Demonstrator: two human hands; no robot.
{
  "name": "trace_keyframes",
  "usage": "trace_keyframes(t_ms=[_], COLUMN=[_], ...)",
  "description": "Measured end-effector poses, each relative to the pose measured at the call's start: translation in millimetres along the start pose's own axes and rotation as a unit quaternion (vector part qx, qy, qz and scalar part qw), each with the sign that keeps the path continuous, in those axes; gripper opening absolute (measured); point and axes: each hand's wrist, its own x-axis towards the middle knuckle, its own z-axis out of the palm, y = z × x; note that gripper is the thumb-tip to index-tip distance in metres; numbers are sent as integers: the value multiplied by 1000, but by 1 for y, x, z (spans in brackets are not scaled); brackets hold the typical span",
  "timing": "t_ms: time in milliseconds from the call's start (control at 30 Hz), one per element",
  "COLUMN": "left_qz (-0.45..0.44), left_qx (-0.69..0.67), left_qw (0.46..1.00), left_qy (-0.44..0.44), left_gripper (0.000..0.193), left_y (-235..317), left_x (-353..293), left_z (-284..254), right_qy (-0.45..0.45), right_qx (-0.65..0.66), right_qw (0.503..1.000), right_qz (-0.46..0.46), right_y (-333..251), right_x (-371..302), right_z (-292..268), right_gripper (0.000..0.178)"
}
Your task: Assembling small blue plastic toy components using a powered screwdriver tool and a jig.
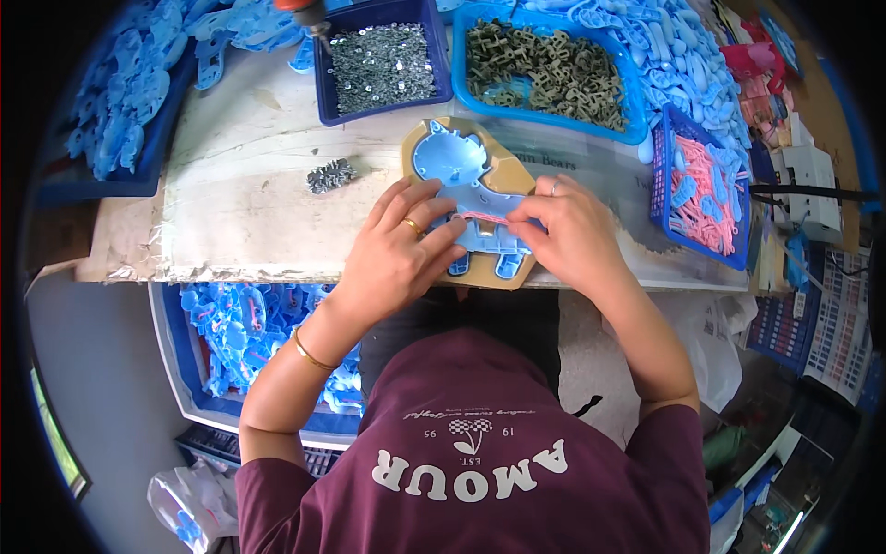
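A light-blue plastic shell (450, 155) with a round hollow at its far end lies in a tan holding block (508, 173) at the table's front edge. Across the shell's middle runs a thin pink plastic strip (483, 218). My right hand (574, 231) has thumb and forefinger pinched together at the strip's right end. Over the shell's left side rests my left hand (399, 242), fingers apart, with fingertips close to the strip's left end. Whether those fingertips touch the strip is hidden.
Behind the block stand a dark-blue bin of small metal parts (383, 69) and a light-blue basket of brownish clips (544, 74). A basket of pink strips (706, 198) sits right. Small metal pieces (330, 175) lie left. A tool tip (314, 20) hangs above. Below is a shell-filled crate (198, 397).
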Motion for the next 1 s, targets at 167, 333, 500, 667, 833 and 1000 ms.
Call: trace_keyframes(t_ms=[167, 333, 500, 667, 833, 1000], left_qz=[8, -4, -83, -133, -135, -86], left_qx=[-2, -3, 97, 125, 91, 155], left_qw=[1000, 999, 983, 979, 985, 983], left_qy=[-7, 38, 129, 88, -66, -55], left_gripper=[29, 24, 9, 11, 25, 19], left_y=[1, -5, -67, -128, -157, -151], left_x=[1, 11, 46, 77, 113, 113], left_z=[-4, -11, -18, -26, -5, 0], right_qy=[-65, 341, 400, 275, 210, 198], right_qx=[3, 156, 163, 243, 297, 269], right_qw=[998, 902, 857, 923, 927, 942], right_qz=[-20, -215, -280, -118, -93, -41], right_y=[-14, -75, -92, -105, -115, -101], right_x=[18, 119, 222, 173, 156, 152], right_z=[-16, -29, -37, -63, -67, -68], right_gripper=[19, 50, 42, 37, 40, 41])
